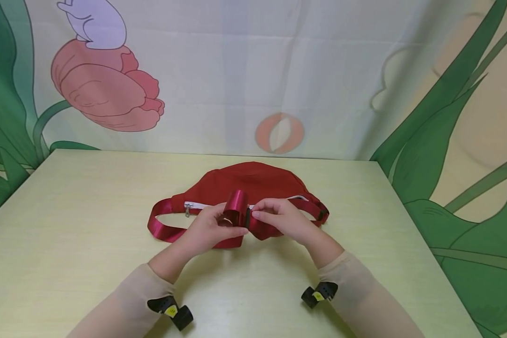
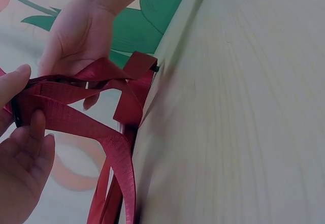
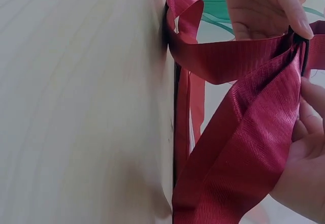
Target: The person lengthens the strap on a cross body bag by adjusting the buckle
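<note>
A red waist bag (image 1: 253,180) lies on the table, with a white zipper and a shiny red strap (image 1: 165,230). In front of it, my left hand (image 1: 213,227) grips the strap beside a black slide buckle (image 1: 248,217), and a loop of strap (image 1: 235,206) stands up there. My right hand (image 1: 285,218) pinches the strap at the buckle's other side, thumb against index finger. In the right wrist view, my left thumb rests on the end of the buckle (image 3: 305,56), and folded strap (image 3: 249,132) hangs from it. Part of the right fingers is hidden behind the strap in the left wrist view.
The pale wooden table (image 1: 88,202) reaches back to a printed cloth backdrop (image 1: 194,94) with flowers and leaves. At the bag's right end sits a black strap fitting (image 1: 322,214). Small black cameras (image 1: 181,317) are worn on both sleeved wrists.
</note>
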Demonstrator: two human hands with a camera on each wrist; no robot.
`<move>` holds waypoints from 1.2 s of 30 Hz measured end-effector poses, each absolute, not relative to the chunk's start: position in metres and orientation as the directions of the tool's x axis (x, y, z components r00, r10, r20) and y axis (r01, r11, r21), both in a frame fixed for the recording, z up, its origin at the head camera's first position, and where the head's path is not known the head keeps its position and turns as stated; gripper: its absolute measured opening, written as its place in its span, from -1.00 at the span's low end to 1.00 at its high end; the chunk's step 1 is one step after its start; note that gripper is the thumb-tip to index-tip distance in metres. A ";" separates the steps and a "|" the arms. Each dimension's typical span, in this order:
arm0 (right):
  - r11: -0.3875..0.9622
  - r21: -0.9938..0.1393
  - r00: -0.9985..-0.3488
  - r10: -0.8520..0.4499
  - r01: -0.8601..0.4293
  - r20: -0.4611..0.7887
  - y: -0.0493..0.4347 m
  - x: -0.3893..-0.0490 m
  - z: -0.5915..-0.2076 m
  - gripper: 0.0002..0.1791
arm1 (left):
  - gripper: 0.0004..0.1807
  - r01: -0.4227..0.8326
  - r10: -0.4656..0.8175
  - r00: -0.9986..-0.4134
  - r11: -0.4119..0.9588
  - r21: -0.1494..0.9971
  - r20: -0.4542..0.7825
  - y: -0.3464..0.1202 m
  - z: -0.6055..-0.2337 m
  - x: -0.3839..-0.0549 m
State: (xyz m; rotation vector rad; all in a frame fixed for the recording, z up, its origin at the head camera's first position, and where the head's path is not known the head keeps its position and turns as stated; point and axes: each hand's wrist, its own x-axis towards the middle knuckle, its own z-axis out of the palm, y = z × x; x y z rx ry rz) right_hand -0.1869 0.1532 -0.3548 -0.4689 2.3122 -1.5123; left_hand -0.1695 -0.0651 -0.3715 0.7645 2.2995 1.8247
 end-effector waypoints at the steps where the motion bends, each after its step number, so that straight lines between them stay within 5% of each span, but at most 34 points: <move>1: 0.387 -0.917 -0.889 -0.448 -0.093 -0.099 0.154 -0.187 -0.355 -0.76 | -0.60 0.320 0.444 -0.868 0.153 0.935 0.224 -0.066 -0.371 -0.169; 17: 0.587 -0.764 -0.880 -0.472 -0.268 -0.055 0.176 -0.193 -0.362 -0.83 | -0.49 0.266 0.328 -0.926 0.206 0.942 0.190 -0.088 -0.354 -0.173; 29: 0.643 -0.741 -0.973 -0.225 -0.193 0.058 0.203 -0.187 -0.330 -0.76 | -0.58 0.268 0.312 -0.930 0.212 0.940 0.195 -0.088 -0.358 -0.176; 36: 0.815 -0.501 -0.947 -0.320 -0.291 0.029 0.215 -0.184 -0.299 -0.53 | -0.58 0.348 0.276 -0.918 0.217 0.912 0.284 -0.085 -0.358 -0.177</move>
